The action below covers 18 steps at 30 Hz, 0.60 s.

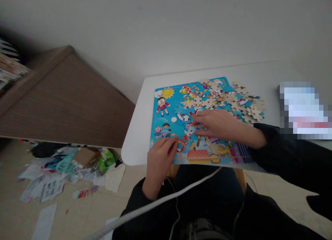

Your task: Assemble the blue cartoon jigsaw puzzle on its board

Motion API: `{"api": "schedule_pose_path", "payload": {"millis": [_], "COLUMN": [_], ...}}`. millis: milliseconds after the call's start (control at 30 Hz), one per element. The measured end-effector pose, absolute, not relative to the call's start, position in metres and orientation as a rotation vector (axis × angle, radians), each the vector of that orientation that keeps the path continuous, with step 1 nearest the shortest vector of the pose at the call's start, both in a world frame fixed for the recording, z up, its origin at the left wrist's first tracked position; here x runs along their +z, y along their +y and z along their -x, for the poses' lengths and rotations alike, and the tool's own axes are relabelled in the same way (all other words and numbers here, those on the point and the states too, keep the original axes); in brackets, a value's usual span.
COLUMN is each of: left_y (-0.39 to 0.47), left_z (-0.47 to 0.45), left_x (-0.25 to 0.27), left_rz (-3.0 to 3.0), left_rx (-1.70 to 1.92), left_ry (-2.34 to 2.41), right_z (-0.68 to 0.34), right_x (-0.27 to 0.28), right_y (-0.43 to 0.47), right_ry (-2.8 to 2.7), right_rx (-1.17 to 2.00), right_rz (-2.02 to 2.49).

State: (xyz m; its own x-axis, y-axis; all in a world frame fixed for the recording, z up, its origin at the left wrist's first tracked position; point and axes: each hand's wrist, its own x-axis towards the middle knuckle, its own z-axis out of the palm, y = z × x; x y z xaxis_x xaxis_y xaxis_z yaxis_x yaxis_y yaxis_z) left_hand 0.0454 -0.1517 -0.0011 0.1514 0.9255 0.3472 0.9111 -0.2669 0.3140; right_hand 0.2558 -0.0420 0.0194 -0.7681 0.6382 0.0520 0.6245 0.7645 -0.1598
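A jigsaw puzzle board with blue cartoon artwork lies on the white table, partly assembled. My left hand rests over its lower left edge, fingers stretched toward a red-and-blue picture area, apparently holding nothing. Reaching in from the right, my right hand is over the middle of the board. Its thumb and fingertips are bent around a jigsaw piece, partly hidden by the fingers. Loose jigsaw pieces, many showing their plain wooden backs, are heaped across the upper right of the board and spill onto the table.
The white table stands against a pale wall. A phone or tablet with a blurred screen lies at its right. A brown wooden cabinet is at the left, with scattered papers and bags on the floor. A pale cable crosses my lap.
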Motion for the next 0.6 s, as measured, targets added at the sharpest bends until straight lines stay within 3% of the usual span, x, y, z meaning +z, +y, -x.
{"api": "schedule_pose_path", "payload": {"millis": [367, 600], "left_y": [-0.146, -0.156], "left_z": [-0.023, -0.026], "left_x": [-0.008, -0.006], "left_rz": [-2.614, -2.597], "left_rx": [0.615, 0.830], "left_ry": [1.890, 1.805], "right_z": [-0.254, -0.250], "right_x": [0.024, 0.037], "right_y": [-0.038, -0.041], "right_ry": [-2.741, -2.300], "right_rx": [0.517, 1.236], "right_rz": [1.115, 1.013]}}
